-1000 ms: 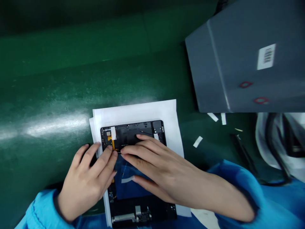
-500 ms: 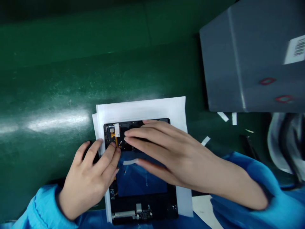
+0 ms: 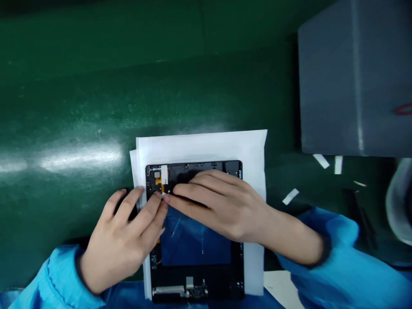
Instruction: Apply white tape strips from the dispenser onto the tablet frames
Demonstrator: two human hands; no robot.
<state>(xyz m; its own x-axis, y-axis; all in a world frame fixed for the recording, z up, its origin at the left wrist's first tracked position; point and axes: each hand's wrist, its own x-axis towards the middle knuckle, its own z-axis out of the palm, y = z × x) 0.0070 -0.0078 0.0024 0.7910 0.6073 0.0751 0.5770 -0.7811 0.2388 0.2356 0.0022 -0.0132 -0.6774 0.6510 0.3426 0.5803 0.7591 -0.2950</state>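
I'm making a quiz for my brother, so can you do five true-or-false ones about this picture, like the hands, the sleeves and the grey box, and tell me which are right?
1. An opened black device lies on white sheets. True.
2. The two hands are far apart. False: fingertips of the left hand and right hand are close together over the device.
3. The device has a big blue panel inside. True.
4. The sleeves are yellow. False: the sleeves are blue.
5. The grey box is at the picture's left. False: the grey box is at its right.
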